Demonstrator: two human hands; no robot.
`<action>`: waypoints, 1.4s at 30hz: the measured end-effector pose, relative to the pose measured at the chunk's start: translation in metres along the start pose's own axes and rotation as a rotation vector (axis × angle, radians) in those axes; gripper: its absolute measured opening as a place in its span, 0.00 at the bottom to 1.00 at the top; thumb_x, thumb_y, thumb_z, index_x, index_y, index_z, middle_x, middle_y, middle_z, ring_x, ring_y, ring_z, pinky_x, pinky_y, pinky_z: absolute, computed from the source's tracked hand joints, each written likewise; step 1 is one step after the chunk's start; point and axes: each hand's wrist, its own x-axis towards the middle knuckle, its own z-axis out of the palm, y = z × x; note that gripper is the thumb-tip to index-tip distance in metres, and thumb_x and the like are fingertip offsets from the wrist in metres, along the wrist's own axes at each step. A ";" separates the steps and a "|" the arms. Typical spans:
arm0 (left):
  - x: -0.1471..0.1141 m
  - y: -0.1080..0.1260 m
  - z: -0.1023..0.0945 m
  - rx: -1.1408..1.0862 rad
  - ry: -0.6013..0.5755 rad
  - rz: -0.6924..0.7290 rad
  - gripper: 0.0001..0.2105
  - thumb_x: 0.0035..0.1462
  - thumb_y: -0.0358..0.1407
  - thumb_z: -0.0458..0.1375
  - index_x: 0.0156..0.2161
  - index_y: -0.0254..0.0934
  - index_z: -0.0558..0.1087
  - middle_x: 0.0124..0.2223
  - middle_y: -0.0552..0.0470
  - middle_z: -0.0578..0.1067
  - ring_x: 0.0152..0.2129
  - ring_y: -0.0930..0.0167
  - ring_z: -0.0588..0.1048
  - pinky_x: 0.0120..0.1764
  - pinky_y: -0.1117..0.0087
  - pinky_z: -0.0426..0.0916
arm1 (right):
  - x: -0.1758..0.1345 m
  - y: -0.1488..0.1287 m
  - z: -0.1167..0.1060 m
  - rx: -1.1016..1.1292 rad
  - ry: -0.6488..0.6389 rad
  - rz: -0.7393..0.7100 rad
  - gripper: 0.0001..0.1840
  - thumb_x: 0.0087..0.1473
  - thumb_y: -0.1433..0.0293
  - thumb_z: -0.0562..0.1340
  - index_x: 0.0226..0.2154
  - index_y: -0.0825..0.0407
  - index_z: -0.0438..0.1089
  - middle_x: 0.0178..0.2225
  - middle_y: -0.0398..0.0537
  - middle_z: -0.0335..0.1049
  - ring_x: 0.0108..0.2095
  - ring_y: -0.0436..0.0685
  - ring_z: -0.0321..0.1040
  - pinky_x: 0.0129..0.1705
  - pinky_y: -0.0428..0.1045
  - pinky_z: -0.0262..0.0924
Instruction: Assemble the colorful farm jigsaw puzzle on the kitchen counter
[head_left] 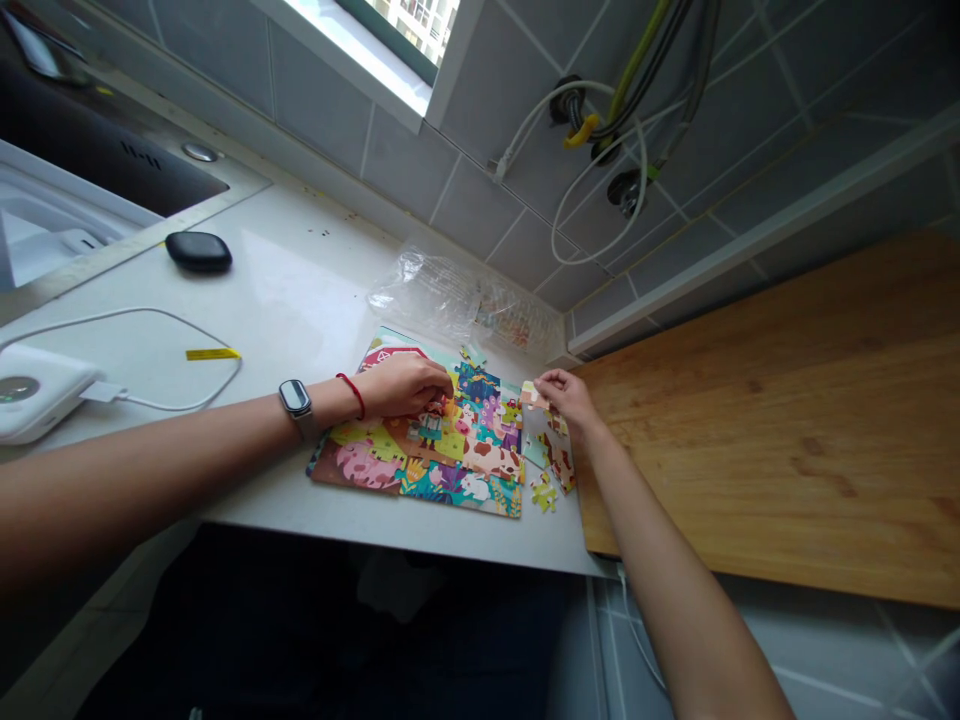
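A colourful jigsaw puzzle (491,458) with farm animals lies on the white counter. My left hand (409,386), with a watch and a red cord at the wrist, rests over its upper middle. The fingers there are curled together, and whatever is under their tips is hidden. Just off the puzzle's right edge, my right hand (571,398) pinches a puzzle piece (533,395) between thumb and fingers. Below that hand lie loose pieces, among them a yellow-green piece (544,493). Another loose piece (472,355) sits at the puzzle's top edge.
Clear plastic packaging (431,290) lies behind the puzzle, against the tiled wall. A wooden board (772,430) borders the counter on the right. To the left are a black oval case (199,251), a white power bank (45,392) with its cable, and a sink (90,135).
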 end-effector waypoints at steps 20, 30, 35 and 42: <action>-0.003 0.009 0.004 -0.006 -0.006 0.008 0.13 0.61 0.27 0.54 0.38 0.41 0.81 0.37 0.52 0.83 0.31 0.71 0.79 0.37 0.72 0.70 | -0.095 0.016 0.091 0.363 0.460 -0.318 0.15 0.61 0.59 0.64 0.41 0.50 0.82 0.44 0.53 0.79 0.47 0.61 0.76 0.53 0.57 0.71; -0.003 0.010 0.005 -0.007 -0.036 -0.008 0.15 0.60 0.25 0.52 0.37 0.40 0.81 0.37 0.53 0.83 0.31 0.71 0.78 0.38 0.72 0.69 | -0.101 0.032 0.105 0.587 0.744 -0.168 0.19 0.55 0.56 0.70 0.44 0.50 0.74 0.36 0.48 0.76 0.30 0.55 0.74 0.33 0.51 0.74; -0.003 0.009 0.004 -0.009 -0.027 -0.017 0.15 0.59 0.24 0.53 0.37 0.41 0.81 0.37 0.54 0.83 0.31 0.71 0.78 0.39 0.73 0.70 | -0.102 0.028 0.104 0.678 0.674 -0.121 0.31 0.56 0.57 0.68 0.59 0.47 0.66 0.43 0.49 0.74 0.30 0.52 0.74 0.32 0.48 0.74; -0.004 0.007 0.007 -0.006 -0.012 0.000 0.16 0.57 0.22 0.52 0.37 0.41 0.81 0.36 0.55 0.83 0.31 0.72 0.79 0.38 0.73 0.69 | -0.101 0.029 0.104 0.713 0.612 -0.121 0.37 0.58 0.59 0.67 0.67 0.49 0.62 0.48 0.54 0.75 0.30 0.52 0.74 0.34 0.50 0.74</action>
